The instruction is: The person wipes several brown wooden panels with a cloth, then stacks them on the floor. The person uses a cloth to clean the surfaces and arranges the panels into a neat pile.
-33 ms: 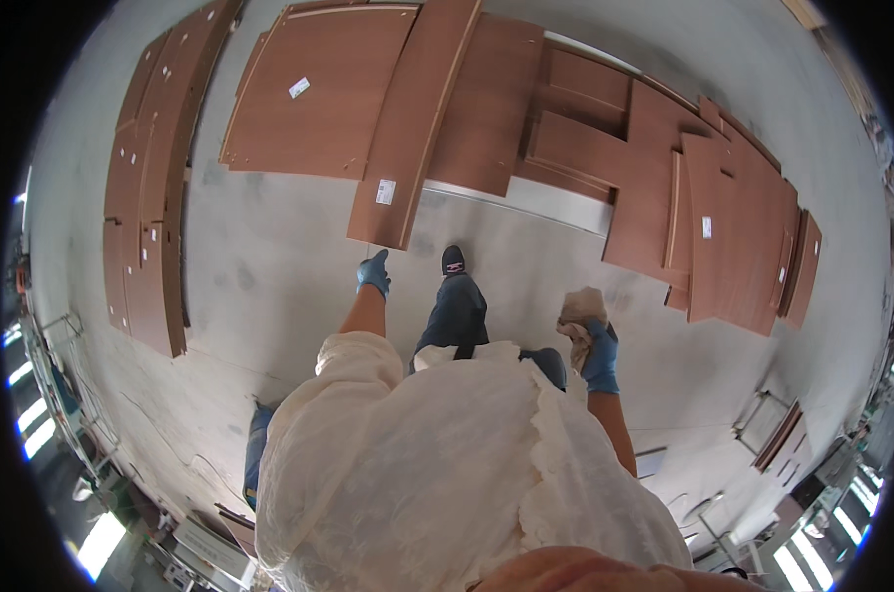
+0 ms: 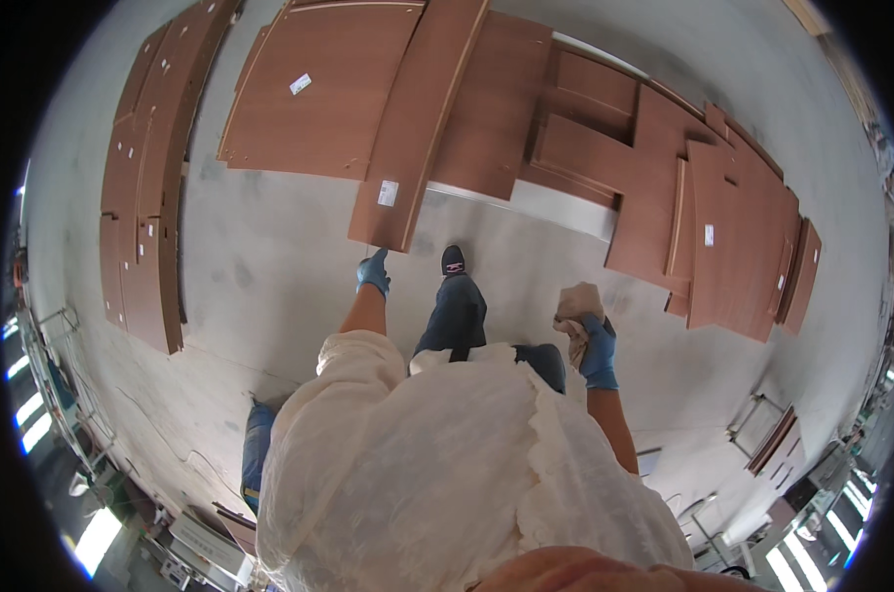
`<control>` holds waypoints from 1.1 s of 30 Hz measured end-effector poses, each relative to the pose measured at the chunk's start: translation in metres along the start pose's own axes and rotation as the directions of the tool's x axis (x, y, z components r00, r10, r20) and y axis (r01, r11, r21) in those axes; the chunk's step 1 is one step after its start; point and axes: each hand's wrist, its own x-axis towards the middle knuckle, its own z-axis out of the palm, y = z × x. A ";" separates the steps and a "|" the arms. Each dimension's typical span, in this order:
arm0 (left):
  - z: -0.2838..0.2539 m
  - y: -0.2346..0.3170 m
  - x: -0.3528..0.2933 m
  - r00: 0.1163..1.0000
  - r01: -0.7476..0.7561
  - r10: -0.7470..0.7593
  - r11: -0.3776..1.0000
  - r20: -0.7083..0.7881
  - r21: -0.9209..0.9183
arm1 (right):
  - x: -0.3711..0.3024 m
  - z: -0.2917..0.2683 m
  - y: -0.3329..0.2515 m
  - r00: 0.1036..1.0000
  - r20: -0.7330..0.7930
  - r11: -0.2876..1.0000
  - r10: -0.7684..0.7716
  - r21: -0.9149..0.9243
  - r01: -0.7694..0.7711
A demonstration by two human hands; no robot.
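My left hand (image 2: pixel 373 272), in a blue glove, reaches forward to the near end of a long brown board (image 2: pixel 386 212) with a white label. Its index finger is stretched out at the board's edge; whether it touches is hard to tell. My right hand (image 2: pixel 598 357), also gloved in blue, is closed on a crumpled beige-brown cloth (image 2: pixel 577 305), held out over the floor beside my thigh. The long board lies between a wide brown panel (image 2: pixel 314 118) on its left and another panel (image 2: pixel 481 109) on its right.
More brown panels (image 2: pixel 748 232) lie overlapping to the right, partly over a pale strip (image 2: pixel 570 207). Along the left side runs a row of narrow boards (image 2: pixel 146 212). A blue object (image 2: pixel 258 449) is on the floor at lower left. A metal stand (image 2: pixel 752 424) is at lower right.
The boards on the right sit slightly farther right in view. My right hand and the cloth have shifted slightly left and up. My left hand has hardly moved.
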 end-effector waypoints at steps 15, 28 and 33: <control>0.088 -0.182 -0.112 0.927 0.036 0.222 0.751 0.303 -0.660 | 0.165 0.166 -0.073 0.605 0.680 0.146 -0.414 -0.607 0.781; -0.015 -0.300 -0.197 0.996 0.015 -0.066 0.739 -0.051 -0.673 | 0.174 0.208 0.011 -0.115 0.981 -0.474 0.157 0.177 0.862; -0.036 -0.300 -0.229 0.995 0.050 -0.092 0.748 -0.029 -0.662 | 0.334 0.304 -0.137 0.030 0.995 -0.496 -0.099 -0.075 0.865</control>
